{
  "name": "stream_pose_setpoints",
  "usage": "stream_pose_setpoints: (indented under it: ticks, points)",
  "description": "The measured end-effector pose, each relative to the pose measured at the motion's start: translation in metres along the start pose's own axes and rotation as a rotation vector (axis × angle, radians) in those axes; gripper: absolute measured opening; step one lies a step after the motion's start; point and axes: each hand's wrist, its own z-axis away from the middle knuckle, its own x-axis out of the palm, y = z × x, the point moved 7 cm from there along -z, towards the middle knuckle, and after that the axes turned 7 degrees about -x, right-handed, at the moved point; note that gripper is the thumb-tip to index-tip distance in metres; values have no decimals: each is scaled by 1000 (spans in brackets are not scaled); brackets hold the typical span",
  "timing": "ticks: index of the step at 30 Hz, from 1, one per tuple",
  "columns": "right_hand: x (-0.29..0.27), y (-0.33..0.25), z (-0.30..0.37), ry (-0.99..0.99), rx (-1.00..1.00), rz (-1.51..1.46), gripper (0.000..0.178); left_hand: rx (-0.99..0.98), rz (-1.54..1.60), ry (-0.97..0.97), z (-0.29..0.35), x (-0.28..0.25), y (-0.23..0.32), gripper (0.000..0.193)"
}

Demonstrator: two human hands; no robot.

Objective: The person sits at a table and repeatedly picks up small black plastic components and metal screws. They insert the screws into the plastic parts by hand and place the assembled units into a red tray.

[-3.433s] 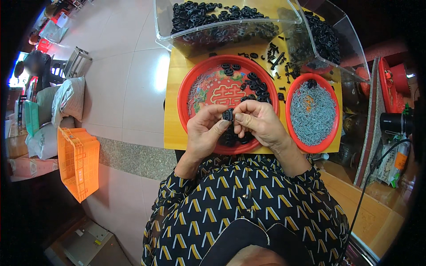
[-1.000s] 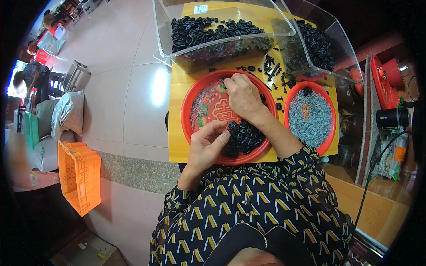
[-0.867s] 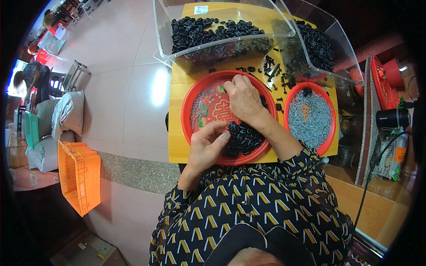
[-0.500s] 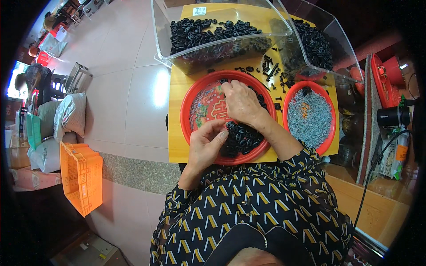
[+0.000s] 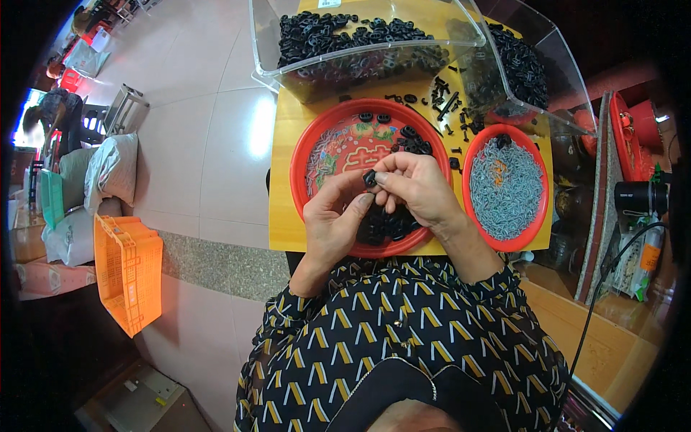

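Hands: together, fingertips meeting | right hand (image 5: 419,191): pinching small black plastic piece (image 5: 370,178) | left hand (image 5: 332,216): touching it, cannot tell whether gripping | piece: above round red plastic tray (image 5: 376,250) on yellow tabletop (image 5: 282,223) | right: oval red plastic tray (image 5: 469,217) of silvery metal screws (image 5: 506,198)
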Motion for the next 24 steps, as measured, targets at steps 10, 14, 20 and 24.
stream_pose_setpoints:
  ticks: [10, 14, 20, 24]
  points:
    - [6, -2, 18, 3, 2, -60, 15, -55, 14, 22, 3, -3, -5, 23]
    - [8, -1, 20, 3, -1, -99, 13, -10, 9, 25, 4, -1, 0, 20]
    - [6, 3, 20, 0, -27, -120, 12, 17, 7, 51, 4, 1, 1, 16]
    - [7, 3, 21, 6, -30, -135, 12, 17, -12, 76, 4, -1, -3, 14]
